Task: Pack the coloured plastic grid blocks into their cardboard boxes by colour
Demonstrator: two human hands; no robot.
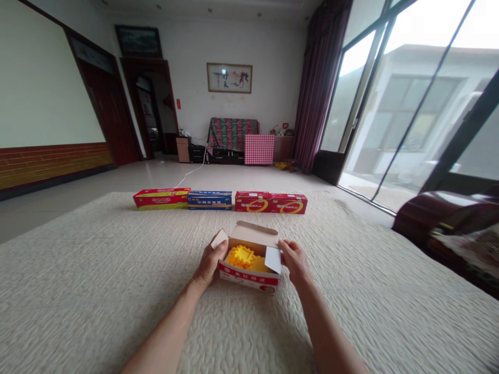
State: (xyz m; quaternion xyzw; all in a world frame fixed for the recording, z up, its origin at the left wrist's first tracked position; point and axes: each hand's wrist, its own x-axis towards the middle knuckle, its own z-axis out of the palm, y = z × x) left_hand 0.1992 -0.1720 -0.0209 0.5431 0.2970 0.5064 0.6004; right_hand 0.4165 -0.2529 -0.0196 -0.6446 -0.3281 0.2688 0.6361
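Observation:
A small red and white cardboard box [249, 278] stands on the quilted cover in front of me, its lid [253, 234] raised at the back. Yellow toothed plastic pieces [242, 256] lie inside it. My left hand [212, 257] grips the box's left end, its thumb by a raised white side flap. At the other end, my right hand [295, 258] has its fingers closed on the back right corner near the lid. Another white flap [273, 259] leans inward at that end. The undersides of both hands' fingers are partly hidden.
Across the far part of the quilted cover [117, 291] stand a red and yellow-green box [161, 199], a blue box [209, 201] and two red boxes [252, 203] in a row. A dark red armchair-like piece [440, 215] borders the right side.

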